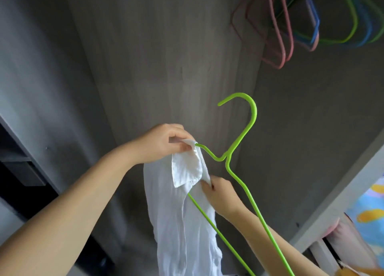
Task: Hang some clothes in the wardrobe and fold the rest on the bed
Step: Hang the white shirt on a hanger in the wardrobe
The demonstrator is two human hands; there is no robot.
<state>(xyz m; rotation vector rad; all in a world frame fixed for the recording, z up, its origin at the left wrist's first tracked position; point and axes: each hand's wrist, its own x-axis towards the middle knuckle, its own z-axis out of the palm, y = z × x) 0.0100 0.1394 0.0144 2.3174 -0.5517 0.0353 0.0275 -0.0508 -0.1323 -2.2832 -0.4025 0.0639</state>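
I see my left hand [166,143] raised in front of the grey wardrobe panel [166,57], its grip closed on the white shirt [187,223]: thumb and fingers pinch the collar edge right where one shoulder end of the lime-green hanger [252,117] enters the fabric. My right hand [220,192] sits lower and to the right, fingers curled and pinching a fold of the shirt just beside the collar flap, between the hanger's two long arms. The hanger is tilted, hook uppermost and pointing left, free of any rail; one arm runs down under the cloth, the other runs bare past my right wrist toward the bottom edge. The shirt hangs limp from the left hand, trailing down out of frame. At far upper right, a cluster of empty hangers [311,26], pink, blue and green, hangs inside the wardrobe, blurred. At the right edge I note a patterned blue and orange cloth [369,209], beyond a pale frame.
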